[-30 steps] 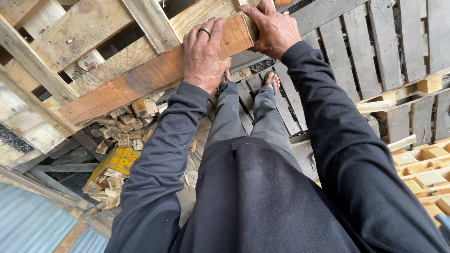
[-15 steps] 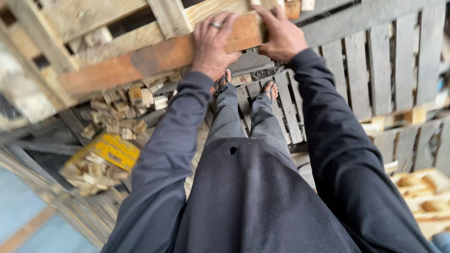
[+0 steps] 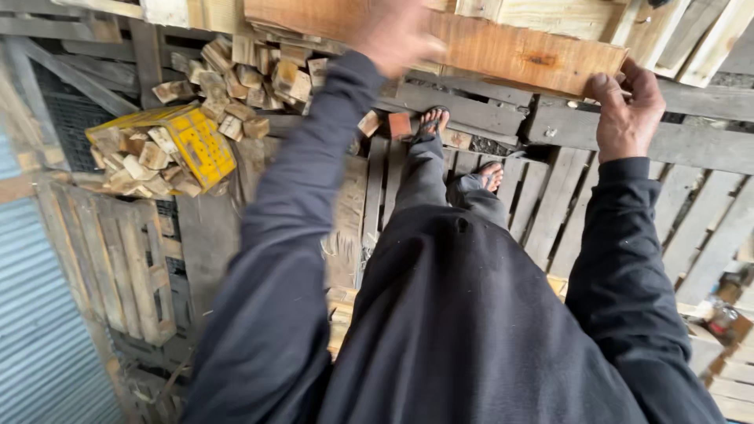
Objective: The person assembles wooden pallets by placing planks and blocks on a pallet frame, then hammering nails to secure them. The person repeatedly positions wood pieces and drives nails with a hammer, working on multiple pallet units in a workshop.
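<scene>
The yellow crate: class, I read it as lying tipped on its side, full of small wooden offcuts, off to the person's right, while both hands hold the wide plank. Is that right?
Not quite. The head view shows the yellow crate on the person's left, not the right. The rest holds: it is tipped, full of wooden offcuts, and the left hand and right hand hold the plank.

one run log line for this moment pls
left hand: on wooden pallet, blurred | right hand: gripping pallet's end | feet: sandals, on grey pallets | nearby: yellow crate of wood blocks
</scene>
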A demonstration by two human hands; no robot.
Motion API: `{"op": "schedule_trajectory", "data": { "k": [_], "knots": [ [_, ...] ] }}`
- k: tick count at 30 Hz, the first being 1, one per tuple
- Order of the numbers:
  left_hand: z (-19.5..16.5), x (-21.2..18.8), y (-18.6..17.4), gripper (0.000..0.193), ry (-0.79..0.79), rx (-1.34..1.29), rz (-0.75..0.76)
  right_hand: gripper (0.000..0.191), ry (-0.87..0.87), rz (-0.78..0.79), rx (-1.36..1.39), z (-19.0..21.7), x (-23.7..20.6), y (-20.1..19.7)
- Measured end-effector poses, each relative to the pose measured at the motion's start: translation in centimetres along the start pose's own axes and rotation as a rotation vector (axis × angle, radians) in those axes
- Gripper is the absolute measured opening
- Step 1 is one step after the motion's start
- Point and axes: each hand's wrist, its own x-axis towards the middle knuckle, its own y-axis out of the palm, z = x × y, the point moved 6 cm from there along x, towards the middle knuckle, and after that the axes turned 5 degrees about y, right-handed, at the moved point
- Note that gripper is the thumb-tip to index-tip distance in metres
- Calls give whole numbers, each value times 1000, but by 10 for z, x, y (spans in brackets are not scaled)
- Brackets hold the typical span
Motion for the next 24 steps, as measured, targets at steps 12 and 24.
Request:
{"op": "schedule_trajectory", "data": {
  "k": [12, 24],
  "knots": [
    [104, -48, -99, 46, -19, 210, 25, 24, -126, -317, -96, 67, -26, -4],
    [105, -101, -11, 120, 57, 503, -224, 29, 138, -336, 291, -36, -40, 16]
  ]
}}
